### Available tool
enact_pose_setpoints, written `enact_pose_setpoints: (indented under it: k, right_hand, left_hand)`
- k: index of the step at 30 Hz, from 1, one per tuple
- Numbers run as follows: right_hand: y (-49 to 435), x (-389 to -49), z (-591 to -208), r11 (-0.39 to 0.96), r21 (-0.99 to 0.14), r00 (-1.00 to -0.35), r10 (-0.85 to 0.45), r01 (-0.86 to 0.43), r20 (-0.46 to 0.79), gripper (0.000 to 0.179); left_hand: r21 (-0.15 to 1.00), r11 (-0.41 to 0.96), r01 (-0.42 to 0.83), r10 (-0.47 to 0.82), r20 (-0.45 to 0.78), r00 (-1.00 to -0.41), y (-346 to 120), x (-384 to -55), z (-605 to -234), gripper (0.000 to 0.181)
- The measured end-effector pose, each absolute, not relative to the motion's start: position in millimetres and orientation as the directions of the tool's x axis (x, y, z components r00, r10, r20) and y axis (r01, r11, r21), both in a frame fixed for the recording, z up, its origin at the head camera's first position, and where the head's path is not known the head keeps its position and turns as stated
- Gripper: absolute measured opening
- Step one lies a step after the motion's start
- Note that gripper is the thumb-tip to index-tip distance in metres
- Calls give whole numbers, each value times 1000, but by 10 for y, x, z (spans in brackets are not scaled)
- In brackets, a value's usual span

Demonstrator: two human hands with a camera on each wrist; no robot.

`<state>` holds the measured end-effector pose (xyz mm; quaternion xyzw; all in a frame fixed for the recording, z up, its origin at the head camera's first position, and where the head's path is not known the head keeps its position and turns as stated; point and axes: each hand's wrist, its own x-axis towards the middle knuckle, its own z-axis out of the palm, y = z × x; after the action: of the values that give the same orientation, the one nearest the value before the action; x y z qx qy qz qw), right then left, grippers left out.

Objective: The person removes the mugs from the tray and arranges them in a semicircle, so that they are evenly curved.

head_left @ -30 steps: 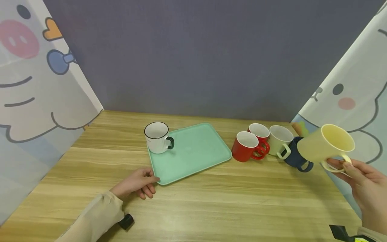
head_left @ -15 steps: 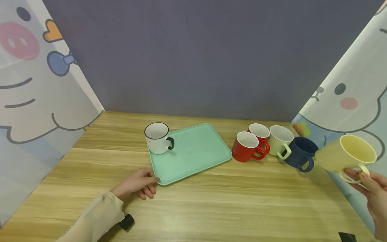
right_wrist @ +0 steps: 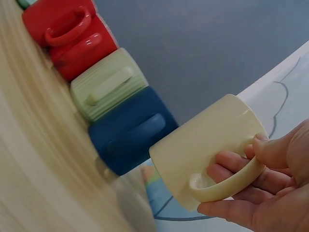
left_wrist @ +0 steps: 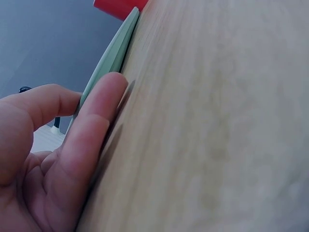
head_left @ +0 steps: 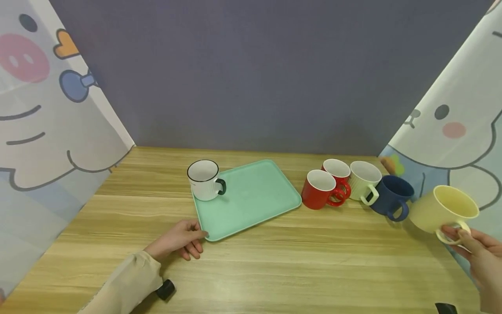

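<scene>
My right hand [head_left: 484, 257] grips a pale yellow mug [head_left: 439, 209] by its handle, fingers through the loop. The mug is tilted in the air, its mouth toward the upper right. Just left of it stands a dark blue mug [head_left: 390, 196]; in the right wrist view the yellow mug's base is close to the blue mug [right_wrist: 133, 133]. My left hand [head_left: 178, 240] pinches the near left corner of a mint green tray [head_left: 251, 196], thumb on top. In the left wrist view its fingers lie against the tray's edge [left_wrist: 113, 53]. A white mug [head_left: 205, 185] with black rim and handle stands at the tray's left end.
Two red mugs [head_left: 313, 194] and a pale green ribbed mug [head_left: 357, 185] stand in a row with the blue one, right of the tray. A grey wall [head_left: 251, 78] bounds the wooden table [head_left: 282, 270] behind; cartoon-printed panels [head_left: 439, 144] rise on both sides.
The right hand has carried the yellow mug to the right, then slightly lower and back left, leaving the blue mug uncovered. The left hand stays at the tray's corner.
</scene>
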<state>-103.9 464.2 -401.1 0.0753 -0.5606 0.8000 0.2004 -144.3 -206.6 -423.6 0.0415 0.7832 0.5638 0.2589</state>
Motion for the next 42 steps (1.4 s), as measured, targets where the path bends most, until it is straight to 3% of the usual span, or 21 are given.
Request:
enact_pose_setpoints:
  k: [6, 20, 34, 38, 42]
  right_hand:
    - [4520, -937, -3939, -152, -970, -937, 323, -188, 131, 22]
    - [4512, -985, -4053, -120, -990, -947, 319, -74, 32, 28]
    - [4486, -1038, -4121, -139, -984, -983, 157, -114, 92, 31]
    - [4467, -1061, -4058, -71, -994, -986, 154, -82, 70, 30]
    - [4450, -1063, -3986, 104, -994, -986, 165, 23, -5, 25]
  left_hand:
    - [904, 364, -223, 361, -357, -862, -2050, -1454, -4238, 26]
    - [909, 348, -231, 357, -356, -864, -2038, -1439, -4239, 26]
    - [906, 361, -222, 347, -351, -870, -2066, -1450, -4236, 25]
    - [907, 355, -227, 343, -352, -871, -2072, -1442, -4237, 25]
    - [906, 358, -225, 340, -350, -873, -2072, -1434, -4230, 25]
